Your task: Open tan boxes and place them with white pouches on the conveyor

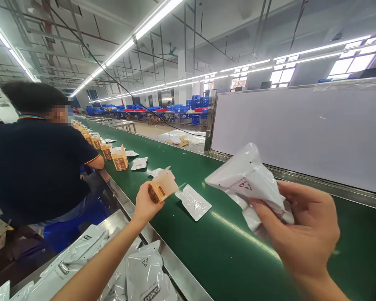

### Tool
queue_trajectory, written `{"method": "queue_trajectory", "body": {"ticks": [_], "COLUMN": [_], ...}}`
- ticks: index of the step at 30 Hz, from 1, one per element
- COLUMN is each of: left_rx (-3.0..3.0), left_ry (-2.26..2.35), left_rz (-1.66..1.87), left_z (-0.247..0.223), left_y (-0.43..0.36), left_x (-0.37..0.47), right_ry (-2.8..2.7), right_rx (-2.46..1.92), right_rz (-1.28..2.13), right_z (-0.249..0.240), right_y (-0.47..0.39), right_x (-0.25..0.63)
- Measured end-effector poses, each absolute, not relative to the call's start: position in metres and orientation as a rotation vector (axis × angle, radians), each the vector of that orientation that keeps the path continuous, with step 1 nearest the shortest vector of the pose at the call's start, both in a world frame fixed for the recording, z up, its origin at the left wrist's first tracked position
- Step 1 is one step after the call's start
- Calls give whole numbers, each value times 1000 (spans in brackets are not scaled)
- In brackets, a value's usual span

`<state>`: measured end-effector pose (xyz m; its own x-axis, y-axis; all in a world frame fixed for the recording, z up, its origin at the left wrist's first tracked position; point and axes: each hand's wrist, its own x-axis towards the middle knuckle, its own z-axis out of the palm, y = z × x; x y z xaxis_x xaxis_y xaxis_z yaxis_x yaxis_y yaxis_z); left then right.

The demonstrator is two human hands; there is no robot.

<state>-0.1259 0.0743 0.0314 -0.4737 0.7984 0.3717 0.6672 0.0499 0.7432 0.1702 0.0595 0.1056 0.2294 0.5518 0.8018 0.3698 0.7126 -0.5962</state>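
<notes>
Right hand (303,234) fingers pinch a white pouch (249,177); left hand (146,205) grips a carton (163,188).

We see a bright, evenly lit scene under long ceiling light strips (134,39). Windows (351,65) at far right blow out white. Glare streaks the green belt (238,228). Straight lines bow near the edges; shadows stay soft.

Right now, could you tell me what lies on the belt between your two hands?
In the head view, one flat white pouch lies on the green belt between the left hand, holding a small carton, and the right hand.
</notes>
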Motion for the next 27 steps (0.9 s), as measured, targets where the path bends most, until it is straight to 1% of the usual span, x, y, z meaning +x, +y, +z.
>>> {"method": "queue_trajectory", "body": {"ticks": [3, 5, 7, 10, 13, 15, 19, 20, 21, 22, 23, 27], "left_rx": [1714, 1730, 1777, 2123, 2383, 2388, 2285, 2238, 2190, 2139, 2089, 1859], "left_ry": [2016, 1977, 1965, 1940, 1961, 2035, 2148, 2168, 2183, 2197, 2210, 2247], "left_rz": [1351, 1405, 1506, 1588, 1555, 1574, 1658, 1663, 1663, 1663, 1666, 1713], "left_z": [42, 44, 42, 30, 18, 11, 1, -2, -5, -7, -10, -17], "left_y": [35, 13, -4, -20, -27, -28, -29, -29, -30, -30, -31, -33], "left_x": [-77, -56, -42, -28, -16, -6, 10, 13, 16, 18, 21, 31], "right_ry": [-1509, -1764, -2051, -2363, -2455, -2469, -2490, -2450, -2413, -2380, -2348, -2137], "right_rx": [-526, -343, -254, -320, -493, -602, -794, -830, -849, -858, -859, -849], "right_rz": [120, 130, 68, -143, -169, -8, 710, 848, 912, 890, 787, 68], "right_z": [118, 119, 119, 115, 107, 101, 96, 96, 96, 94, 92, 75], "right_y": [50, 47, 44, 35, 17, 3, -12, -13, -12, -11, -10, -15], "right_x": [162, 168, 179, 193, 195, 193, 189, 189, 190, 191, 192, 193]}}
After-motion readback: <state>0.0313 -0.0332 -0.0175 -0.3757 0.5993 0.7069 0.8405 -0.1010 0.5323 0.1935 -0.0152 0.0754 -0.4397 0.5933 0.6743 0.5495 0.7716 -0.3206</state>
